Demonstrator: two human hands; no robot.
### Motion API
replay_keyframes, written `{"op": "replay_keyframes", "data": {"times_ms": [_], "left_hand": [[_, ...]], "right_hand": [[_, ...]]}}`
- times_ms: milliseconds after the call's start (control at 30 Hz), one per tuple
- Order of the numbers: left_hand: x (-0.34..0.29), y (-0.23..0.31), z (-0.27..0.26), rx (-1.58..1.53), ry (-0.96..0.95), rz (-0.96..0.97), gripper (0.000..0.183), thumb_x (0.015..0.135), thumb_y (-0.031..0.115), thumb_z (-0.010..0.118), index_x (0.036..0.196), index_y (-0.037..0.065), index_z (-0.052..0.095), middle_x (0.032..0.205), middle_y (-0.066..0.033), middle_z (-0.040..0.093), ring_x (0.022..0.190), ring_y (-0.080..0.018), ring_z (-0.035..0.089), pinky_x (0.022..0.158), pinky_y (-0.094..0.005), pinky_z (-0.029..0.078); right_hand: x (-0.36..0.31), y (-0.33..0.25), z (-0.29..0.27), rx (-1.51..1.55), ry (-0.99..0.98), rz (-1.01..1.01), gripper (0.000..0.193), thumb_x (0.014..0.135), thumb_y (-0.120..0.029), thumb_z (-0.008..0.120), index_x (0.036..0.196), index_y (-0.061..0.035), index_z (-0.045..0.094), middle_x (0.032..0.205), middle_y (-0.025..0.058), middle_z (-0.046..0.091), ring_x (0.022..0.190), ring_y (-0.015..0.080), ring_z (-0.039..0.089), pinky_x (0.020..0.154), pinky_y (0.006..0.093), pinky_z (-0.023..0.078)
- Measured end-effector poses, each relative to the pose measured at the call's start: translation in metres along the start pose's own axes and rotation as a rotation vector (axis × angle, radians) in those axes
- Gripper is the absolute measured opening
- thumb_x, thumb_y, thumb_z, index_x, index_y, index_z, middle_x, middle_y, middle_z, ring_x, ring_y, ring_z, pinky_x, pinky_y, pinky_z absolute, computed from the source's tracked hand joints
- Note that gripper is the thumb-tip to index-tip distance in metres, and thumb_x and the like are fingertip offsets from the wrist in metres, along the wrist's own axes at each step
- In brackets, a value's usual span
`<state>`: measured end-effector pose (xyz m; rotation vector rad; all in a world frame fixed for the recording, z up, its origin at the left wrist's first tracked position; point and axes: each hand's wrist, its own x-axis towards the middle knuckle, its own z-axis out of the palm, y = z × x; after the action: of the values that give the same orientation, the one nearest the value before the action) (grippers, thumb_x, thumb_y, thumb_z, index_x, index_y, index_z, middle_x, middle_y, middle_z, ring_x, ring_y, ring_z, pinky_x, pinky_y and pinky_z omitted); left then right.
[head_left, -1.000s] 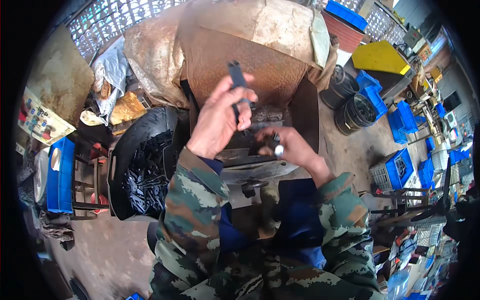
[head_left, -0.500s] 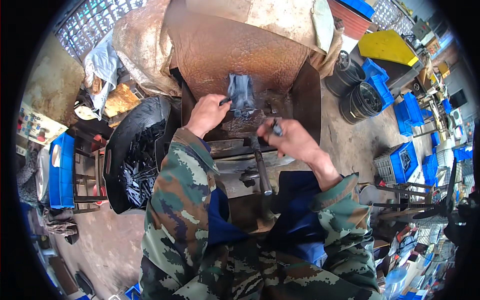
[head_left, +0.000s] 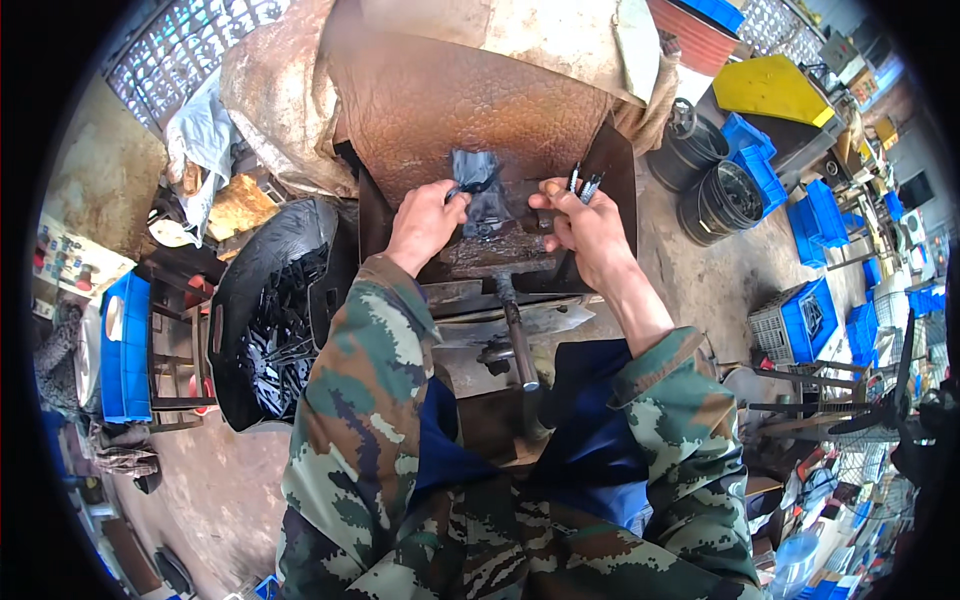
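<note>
Both my hands are at a wet metal machine with a brown, water-beaded sheet (head_left: 470,110) behind it. My left hand (head_left: 425,228) is closed, thumb and fingers pinching a small dark piece whose shape I cannot make out. Right beside those fingers is a shiny, bluish-grey wet wheel or belt (head_left: 474,172). Off to its right, my right hand (head_left: 595,235) closes around several slim dark metal pieces (head_left: 590,186) that stick up past the fingers. Below and between the hands lies a wet, rust-brown rest (head_left: 495,258), with a metal bar (head_left: 517,335) running toward me.
To the left stands a black tub (head_left: 225,345) holding many dark metal strips (head_left: 285,350). Metal side walls (head_left: 617,180) flank the work spot. Black buckets (head_left: 715,205) and blue crates (head_left: 815,320) stand on the right. A blue bin (head_left: 125,345) is at far left.
My right hand has moved up and right from over the bar, turning so its metal pieces point upward. My left hand has shifted slightly right and down, nearer the wet wheel or belt.
</note>
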<state>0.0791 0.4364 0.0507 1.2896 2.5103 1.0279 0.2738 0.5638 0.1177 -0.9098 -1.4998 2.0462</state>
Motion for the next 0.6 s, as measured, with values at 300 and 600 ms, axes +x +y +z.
{"op": "replay_keyframes", "data": {"times_ms": [300, 600], "left_hand": [[-0.026, 0.060, -0.038, -0.855, -0.382, -0.148, 0.027, 0.100, 0.026, 0.056, 0.103, 0.003, 0.069, 0.076, -0.0008, 0.067, 0.052, -0.0034, 0.037, 0.047, -0.0228, 0.029], [-0.001, 0.000, -0.018, -0.787, -0.228, -0.321, 0.030, 0.097, 0.021, 0.052, 0.110, -0.002, 0.067, 0.075, -0.0032, 0.064, 0.054, -0.0079, 0.044, 0.049, -0.0273, 0.036]], "right_hand": [[-0.003, 0.015, 0.029, 0.088, -0.120, -0.165, 0.013, 0.099, -0.013, 0.062, 0.108, -0.0041, 0.066, 0.084, 0.0022, 0.066, 0.061, 0.0101, 0.057, 0.050, 0.0254, 0.048], [-0.011, 0.014, 0.022, 0.054, -0.019, -0.152, 0.012, 0.098, -0.016, 0.065, 0.100, -0.0045, 0.066, 0.061, -0.0045, 0.048, 0.049, 0.0059, 0.036, 0.050, 0.0284, 0.042]]}}
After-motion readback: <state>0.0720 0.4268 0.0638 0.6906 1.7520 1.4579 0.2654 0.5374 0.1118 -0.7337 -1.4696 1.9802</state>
